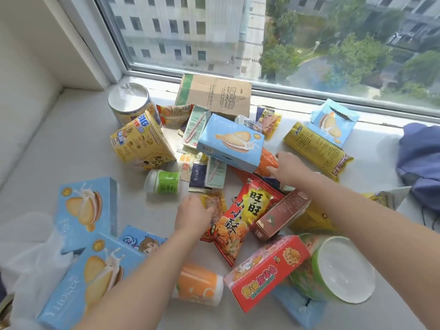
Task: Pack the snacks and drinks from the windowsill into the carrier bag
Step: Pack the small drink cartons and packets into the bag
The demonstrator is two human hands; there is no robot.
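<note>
Snacks and drinks lie scattered on the white windowsill (pixel 78 144). My left hand (pixel 192 216) is closed on a small gold snack packet (pixel 214 203) beside the red rice-cracker bag (pixel 247 215). My right hand (pixel 288 169) reaches onto an orange packet (pixel 267 163) that lies partly under a blue biscuit box (pixel 232 142); its fingers touch the packet, grip unclear. A white translucent carrier bag (pixel 31 253) sits at the lower left, with two blue biscuit boxes (pixel 88 210) lying beside or on it.
A yellow tub (pixel 140 141), a silver-topped can (pixel 131 101), a small green bottle (pixel 164 182), an orange cup (pixel 197 284), a red box (pixel 264 270) and a green bowl (pixel 333 267) crowd the sill. A brown paper bag (pixel 214 94) leans at the window. Blue cloth (pixel 419 158) lies right.
</note>
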